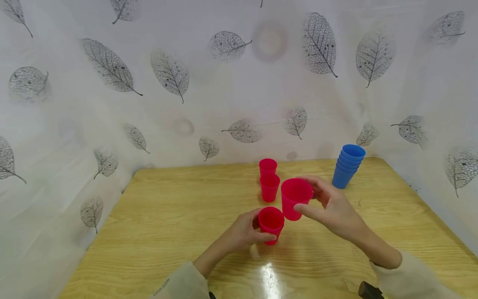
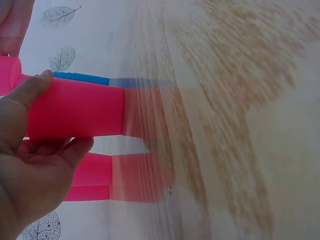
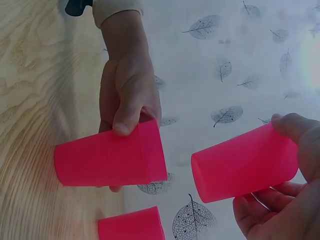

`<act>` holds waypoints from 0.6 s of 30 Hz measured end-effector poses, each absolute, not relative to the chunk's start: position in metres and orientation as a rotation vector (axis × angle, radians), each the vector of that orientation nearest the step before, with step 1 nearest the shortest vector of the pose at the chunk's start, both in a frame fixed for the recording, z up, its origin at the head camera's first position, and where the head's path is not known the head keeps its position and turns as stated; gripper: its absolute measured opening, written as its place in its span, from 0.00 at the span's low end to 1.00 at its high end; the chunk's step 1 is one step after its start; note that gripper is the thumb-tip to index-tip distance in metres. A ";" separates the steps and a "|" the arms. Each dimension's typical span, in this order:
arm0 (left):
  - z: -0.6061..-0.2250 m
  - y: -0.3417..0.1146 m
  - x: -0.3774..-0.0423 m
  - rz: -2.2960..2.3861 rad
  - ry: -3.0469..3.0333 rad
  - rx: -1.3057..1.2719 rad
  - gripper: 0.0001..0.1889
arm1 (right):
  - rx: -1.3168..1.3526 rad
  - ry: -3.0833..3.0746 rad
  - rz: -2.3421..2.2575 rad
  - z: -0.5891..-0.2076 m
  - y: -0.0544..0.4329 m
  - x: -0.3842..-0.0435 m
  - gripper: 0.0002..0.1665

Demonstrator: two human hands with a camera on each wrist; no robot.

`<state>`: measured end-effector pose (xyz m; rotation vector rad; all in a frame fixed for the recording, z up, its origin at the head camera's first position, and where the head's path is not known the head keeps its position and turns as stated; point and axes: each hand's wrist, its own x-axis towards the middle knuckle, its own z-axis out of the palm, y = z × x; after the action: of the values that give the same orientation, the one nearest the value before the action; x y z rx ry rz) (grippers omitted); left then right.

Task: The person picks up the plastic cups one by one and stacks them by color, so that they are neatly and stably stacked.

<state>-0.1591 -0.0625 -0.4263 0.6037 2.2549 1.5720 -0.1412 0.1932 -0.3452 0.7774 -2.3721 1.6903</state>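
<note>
My left hand grips a red plastic cup that stands upright on the table. A band near its rim in the right wrist view hints at a second cup nested inside. Off the table, just right of and higher than that cup, my right hand holds another red cup between thumb and fingers, slightly tilted. The held cups are close together; in the right wrist view a gap shows between them. Behind them stand two more red cups, a nearer one and a farther one.
A stack of several nested blue cups stands at the back right of the wooden table. White sheeting printed with grey leaves rises behind the table and along its sides.
</note>
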 end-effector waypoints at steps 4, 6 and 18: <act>-0.427 -0.062 -0.160 1.563 2.253 0.602 0.27 | 0.830 -2.349 1.733 -0.345 0.185 -0.142 0.35; -0.427 -0.063 -0.160 1.562 2.249 0.602 0.27 | 0.853 -2.344 1.751 -0.346 0.179 -0.142 0.35; -0.427 -0.064 -0.160 1.548 2.266 0.704 0.25 | 0.928 -2.339 1.794 -0.356 0.155 -0.147 0.34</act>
<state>-0.1600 -0.0643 -0.4267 0.7037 2.2662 1.5482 -0.1475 0.1547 -0.3561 0.9281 -2.3386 1.7939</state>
